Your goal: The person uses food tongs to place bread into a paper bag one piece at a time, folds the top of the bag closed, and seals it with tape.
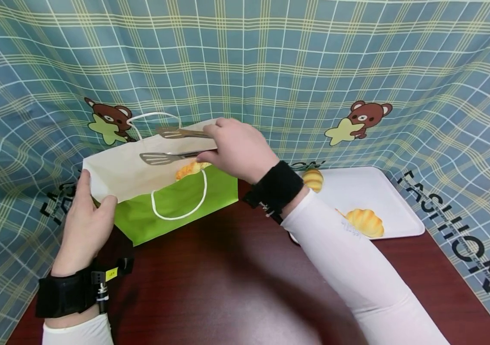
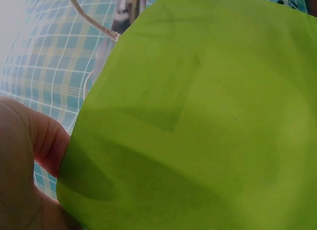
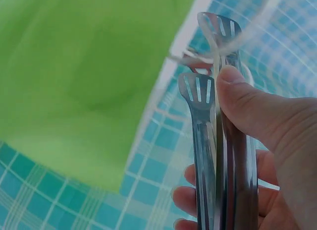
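Observation:
A green paper bag [image 1: 176, 206] with a white inside and white cord handles stands tilted at the left, mouth up. My left hand [image 1: 89, 215] holds it at the left end of the rim; in the left wrist view the green side [image 2: 198, 111] fills most of the picture. Over the bag's mouth, my right hand [image 1: 240, 148] grips metal serving tongs [image 1: 158, 158] with slotted ends spread apart and nothing between them. The tongs [image 3: 203, 121] also show in the right wrist view. A golden piece of bread [image 1: 189, 169] shows inside the bag near the front rim.
On the right is a white tray [image 1: 400, 211] bearing a striped roll [image 1: 312, 180] and a shell-shaped bread [image 1: 365, 223], partly behind my right sleeve. The dark red table [image 1: 210, 287] extends in front. A checked cloth [image 1: 245, 72] with printed bears surrounds the table.

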Motion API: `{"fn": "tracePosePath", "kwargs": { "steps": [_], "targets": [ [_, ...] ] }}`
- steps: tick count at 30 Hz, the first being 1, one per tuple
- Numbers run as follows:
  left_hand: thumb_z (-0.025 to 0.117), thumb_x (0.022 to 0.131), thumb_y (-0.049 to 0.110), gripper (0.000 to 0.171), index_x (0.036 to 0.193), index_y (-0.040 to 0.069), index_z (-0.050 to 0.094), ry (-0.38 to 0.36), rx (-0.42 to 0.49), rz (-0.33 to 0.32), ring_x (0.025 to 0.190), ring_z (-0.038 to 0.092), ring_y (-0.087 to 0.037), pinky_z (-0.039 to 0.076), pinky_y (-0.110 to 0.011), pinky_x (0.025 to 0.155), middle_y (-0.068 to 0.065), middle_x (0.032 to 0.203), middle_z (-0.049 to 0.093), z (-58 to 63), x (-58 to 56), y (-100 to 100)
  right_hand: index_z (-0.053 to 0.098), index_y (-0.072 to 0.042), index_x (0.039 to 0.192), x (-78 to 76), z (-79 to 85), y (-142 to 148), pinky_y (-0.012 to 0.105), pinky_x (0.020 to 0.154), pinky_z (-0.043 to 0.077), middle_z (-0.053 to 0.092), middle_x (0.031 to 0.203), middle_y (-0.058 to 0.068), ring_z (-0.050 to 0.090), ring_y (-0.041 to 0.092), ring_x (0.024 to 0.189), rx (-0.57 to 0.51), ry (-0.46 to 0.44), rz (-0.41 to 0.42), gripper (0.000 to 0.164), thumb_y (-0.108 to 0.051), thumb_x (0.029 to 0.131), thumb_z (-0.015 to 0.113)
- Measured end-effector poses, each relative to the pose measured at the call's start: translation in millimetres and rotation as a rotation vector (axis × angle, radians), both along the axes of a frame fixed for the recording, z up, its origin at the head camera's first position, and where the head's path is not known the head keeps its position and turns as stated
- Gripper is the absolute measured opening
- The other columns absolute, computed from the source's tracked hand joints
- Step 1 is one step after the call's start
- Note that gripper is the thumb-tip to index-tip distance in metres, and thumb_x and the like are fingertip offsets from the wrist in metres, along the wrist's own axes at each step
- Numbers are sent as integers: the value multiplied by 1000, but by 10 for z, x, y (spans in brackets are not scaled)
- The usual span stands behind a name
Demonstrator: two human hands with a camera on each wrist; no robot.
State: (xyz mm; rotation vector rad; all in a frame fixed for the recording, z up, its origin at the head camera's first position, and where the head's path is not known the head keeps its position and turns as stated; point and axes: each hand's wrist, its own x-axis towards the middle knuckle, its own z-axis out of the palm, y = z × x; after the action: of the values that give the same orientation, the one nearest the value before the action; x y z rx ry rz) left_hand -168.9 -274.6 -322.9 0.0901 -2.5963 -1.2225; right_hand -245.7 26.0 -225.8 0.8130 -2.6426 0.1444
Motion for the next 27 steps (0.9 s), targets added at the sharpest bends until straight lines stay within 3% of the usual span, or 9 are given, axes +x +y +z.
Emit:
{"fn": "tracePosePath", "kwargs": {
  "steps": [6, 10, 13, 17, 27],
  "targets": [
    [31, 96, 27, 71, 148, 33, -17, -8, 1, -10, 144, -2, -27, 16, -64, 105, 8, 157, -11, -6, 3, -9, 55, -20, 133, 72, 54, 316, 35, 84, 47, 59, 117, -1, 55, 16, 105, -84, 11, -51, 64, -61, 84, 57],
    [31, 96, 27, 71, 148, 33, -17, -7, -12, -15, 144, -4, -26, 15, -63, 106, 8, 157, -12, -10, 1, -16, 54, -19, 134, 104, -7, 529, 35, 79, 47, 58, 113, 1, 54, 16, 95, -169, 41, -87, 64, -60, 85, 56],
    [32, 96, 27, 71, 148, 33, -17, -6, -17, -15, 144, -6, -24, 13, -63, 106, 8, 156, -13, -9, 3, -24, 51, -22, 137, 103, -89, 676, 35, 72, 45, 56, 107, 0, 50, 15, 84, -241, 31, -118, 66, -61, 85, 56],
    [32, 96, 27, 71, 148, 35, -17, -5, -13, -14, 144, -6, -24, 13, -64, 106, 9, 156, -12, -10, 17, -38, 48, -25, 139, 74, -231, 894, 35, 71, 43, 56, 111, -1, 49, 15, 82, -311, 0, -173, 68, -63, 84, 55],
    [34, 96, 27, 72, 149, 34, -14, 7, -12, 0, 144, -1, -25, 15, -64, 105, 8, 157, -8, 0, -13, -29, 45, -22, 142, 50, -667, 1569, 46, 84, 43, 55, 125, 8, 53, 25, 102, -424, -37, -293, 71, -63, 84, 54]
  ]
}}
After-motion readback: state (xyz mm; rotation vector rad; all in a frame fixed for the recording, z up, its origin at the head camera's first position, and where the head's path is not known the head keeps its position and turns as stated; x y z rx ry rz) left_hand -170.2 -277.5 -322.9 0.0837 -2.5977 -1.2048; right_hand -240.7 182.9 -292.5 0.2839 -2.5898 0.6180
